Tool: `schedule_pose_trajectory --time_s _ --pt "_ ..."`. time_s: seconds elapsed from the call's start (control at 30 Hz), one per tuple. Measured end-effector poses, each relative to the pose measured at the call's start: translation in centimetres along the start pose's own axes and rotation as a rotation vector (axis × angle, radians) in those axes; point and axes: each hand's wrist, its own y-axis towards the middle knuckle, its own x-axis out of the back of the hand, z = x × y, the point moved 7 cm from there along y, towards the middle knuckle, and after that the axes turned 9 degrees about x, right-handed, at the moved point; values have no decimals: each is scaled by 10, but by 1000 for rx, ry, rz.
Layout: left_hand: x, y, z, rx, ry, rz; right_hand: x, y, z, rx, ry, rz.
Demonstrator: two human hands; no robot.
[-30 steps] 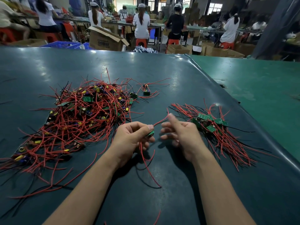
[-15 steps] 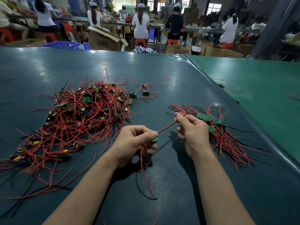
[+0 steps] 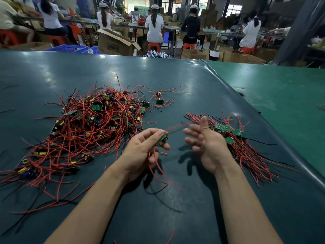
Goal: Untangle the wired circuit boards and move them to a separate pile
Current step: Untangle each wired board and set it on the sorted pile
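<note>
A big tangled heap of small green circuit boards with red and black wires lies on the left of the dark mat. A smaller, straighter pile of boards lies on the right. My left hand pinches one small green circuit board between thumb and fingers above the mat; its red wires trail down below the hand and one runs blurred toward the right. My right hand is beside it with fingers spread and holds nothing, just in front of the right pile.
A single board with red wires lies apart, behind the big heap. The dark mat's raised edge runs diagonally on the right, with a green table beyond. Cardboard boxes, blue crates and seated workers fill the background.
My right hand let go of the red wire it was pulling taut and opened its fingers. My left hand keeps its hold on the board, which has tilted up a little.
</note>
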Motion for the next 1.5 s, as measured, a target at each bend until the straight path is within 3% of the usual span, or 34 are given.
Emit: schedule_pose_trajectory --time_s 0.07,0.17,0.37,0.63,0.77,0.9,0.97,1.07,1.13,1.23,1.4,1.5 --pt "2 1 -3 -64 0 -50 -19 -10 -14 -131 -175 195" --pt "0 -1 -2 -118 114 -81 -44 -28 -26 -135 -306 477" --pt "1 0 3 -85 136 -98 -52 -33 -17 -49 -268 547" --pt "-3 -2 -3 -175 248 -62 -45 -23 10 229 -153 315" --pt "7 -2 -8 -144 153 -78 -31 -20 27 386 -162 144" --pt "32 -4 -24 -263 135 -298 -12 -20 47 522 -56 -95" --pt "46 -8 -29 -329 136 -432 10 -19 48 491 126 -319" --pt "54 -13 -31 -371 78 -497 28 -17 24 248 340 -542" --pt "53 -12 -29 -367 72 -496 28 -17 6 100 368 -548" --pt "50 -12 -29 -384 169 -509 23 -16 -5 28 314 -457" --pt "42 -25 -34 -507 581 -624 25 -10 -1 122 49 -413" --pt "37 -31 -35 -554 732 -630 29 -1 -3 118 25 -399"
